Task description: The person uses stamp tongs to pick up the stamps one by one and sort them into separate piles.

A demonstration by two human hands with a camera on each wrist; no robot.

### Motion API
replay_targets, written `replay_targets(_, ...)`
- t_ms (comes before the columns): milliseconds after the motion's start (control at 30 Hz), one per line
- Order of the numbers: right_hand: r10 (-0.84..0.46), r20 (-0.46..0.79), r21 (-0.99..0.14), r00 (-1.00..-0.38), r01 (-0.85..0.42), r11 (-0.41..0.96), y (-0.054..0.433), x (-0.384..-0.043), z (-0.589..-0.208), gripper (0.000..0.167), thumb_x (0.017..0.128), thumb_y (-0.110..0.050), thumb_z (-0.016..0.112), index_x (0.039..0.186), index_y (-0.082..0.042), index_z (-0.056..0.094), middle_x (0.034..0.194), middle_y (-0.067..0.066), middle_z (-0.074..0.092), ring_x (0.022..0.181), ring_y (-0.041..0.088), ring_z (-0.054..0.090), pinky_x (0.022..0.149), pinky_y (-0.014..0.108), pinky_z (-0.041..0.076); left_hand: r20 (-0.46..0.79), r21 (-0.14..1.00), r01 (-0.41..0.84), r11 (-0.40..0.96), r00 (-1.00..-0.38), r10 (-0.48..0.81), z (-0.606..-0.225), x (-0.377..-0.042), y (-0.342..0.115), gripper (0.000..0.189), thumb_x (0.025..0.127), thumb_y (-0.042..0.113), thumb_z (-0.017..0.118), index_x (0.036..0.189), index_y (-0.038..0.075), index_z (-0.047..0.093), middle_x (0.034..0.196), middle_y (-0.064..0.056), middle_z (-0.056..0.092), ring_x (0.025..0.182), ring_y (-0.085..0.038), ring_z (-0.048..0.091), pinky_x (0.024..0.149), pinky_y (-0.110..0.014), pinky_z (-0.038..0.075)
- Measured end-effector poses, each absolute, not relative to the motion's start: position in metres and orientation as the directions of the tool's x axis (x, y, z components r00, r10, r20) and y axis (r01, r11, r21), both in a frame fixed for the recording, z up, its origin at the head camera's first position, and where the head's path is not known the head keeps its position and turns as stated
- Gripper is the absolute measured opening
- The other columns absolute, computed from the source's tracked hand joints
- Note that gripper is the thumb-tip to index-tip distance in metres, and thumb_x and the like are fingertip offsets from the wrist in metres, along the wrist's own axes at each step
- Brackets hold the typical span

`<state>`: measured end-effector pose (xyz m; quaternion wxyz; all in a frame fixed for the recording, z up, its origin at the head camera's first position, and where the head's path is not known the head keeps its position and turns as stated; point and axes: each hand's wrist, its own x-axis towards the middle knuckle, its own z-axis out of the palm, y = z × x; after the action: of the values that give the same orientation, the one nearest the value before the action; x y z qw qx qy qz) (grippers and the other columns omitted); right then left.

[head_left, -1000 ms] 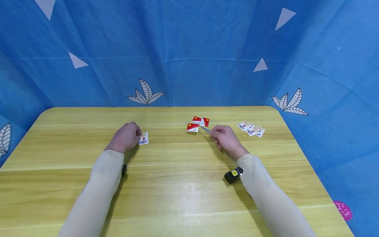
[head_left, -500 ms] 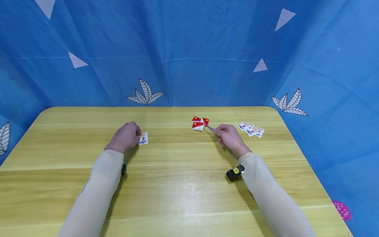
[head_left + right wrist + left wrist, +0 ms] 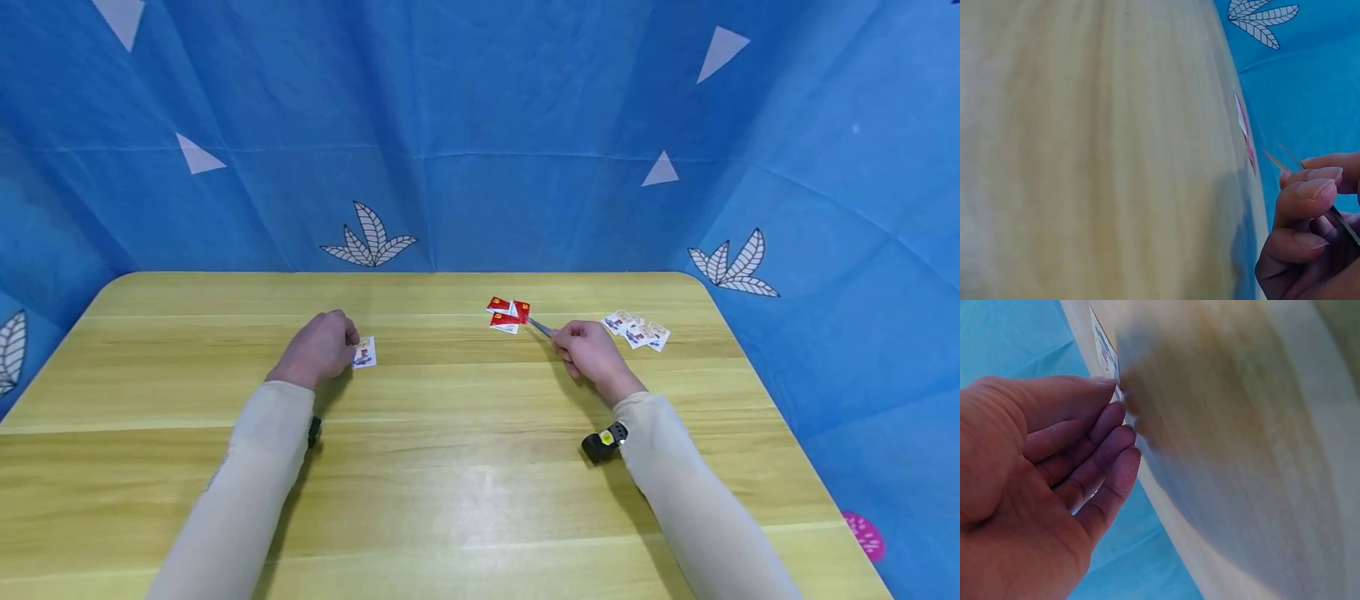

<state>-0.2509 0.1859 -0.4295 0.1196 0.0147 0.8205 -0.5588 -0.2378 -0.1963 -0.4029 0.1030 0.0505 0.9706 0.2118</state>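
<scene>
My left hand [image 3: 318, 346] rests at the left of the table, thumb and fingertips curled together at the near edge of a white picture stamp [image 3: 364, 352]. In the left wrist view the stamp [image 3: 1107, 356] lies flat, its end between thumb and forefinger. My right hand [image 3: 592, 354] grips a pair of tweezers [image 3: 540, 327], which points left toward a cluster of red and white stamps [image 3: 505, 323]. In the right wrist view the tips of the tweezers [image 3: 1282, 159] stand apart with nothing between them. The lower red stamp sits close under the upper two.
Several white picture stamps [image 3: 636, 328] lie overlapping at the right, beyond my right hand. All of it is on a wooden table [image 3: 450, 467] whose far edge meets a blue patterned curtain [image 3: 480, 125].
The lower red stamp has moved right and back, up against the other two. My right hand has drawn the tweezers off to the right. The left hand has kept its place.
</scene>
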Motion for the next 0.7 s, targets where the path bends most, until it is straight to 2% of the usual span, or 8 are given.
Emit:
replay_targets(300,-0.182,-0.152,-0.925,-0.971,0.075,0.372,0.174,-0.246,-0.43,0.028,0.101,-0.02,0.054,0.095,0.008,0.058,0.062,0.005,0.043,0.043,0.014,0.037,0.042,0.027,0.034,-0.15,0.426,0.095,0.9,-0.973,0.174,-0.403,-0.237,-0.197,0.017,0.091,-0.002,0.058,0.103,-0.01,0.067,0.104,-0.021,0.059,0.086,-0.03,0.056,0.078,-0.043,0.049)
replay_targets(533,-0.241,-0.163,-0.912,-0.957,0.053,0.408,0.161,-0.245,-0.425,0.029,0.101,-0.021,0.054,0.095,0.007,0.058,0.063,0.006,0.044,0.043,0.014,0.036,0.042,0.026,0.033,-0.147,0.424,0.091,0.901,-0.975,0.168,-0.404,-0.24,-0.197,0.018,0.09,-0.002,0.058,0.104,-0.01,0.067,0.104,-0.02,0.059,0.09,-0.031,0.055,0.084,-0.046,0.048)
replay_targets(700,-0.305,-0.152,-0.888,-0.94,-0.006,0.461,0.15,-0.243,-0.424,0.027,0.1,-0.021,0.054,0.094,0.004,0.059,0.057,0.002,0.043,0.042,0.014,0.037,0.042,0.027,0.033,-0.156,0.425,0.081,0.902,-0.975,0.161,-0.405,-0.24,-0.196,0.018,0.09,-0.003,0.057,0.103,-0.01,0.067,0.104,-0.02,0.058,0.091,-0.031,0.054,0.085,-0.045,0.048)
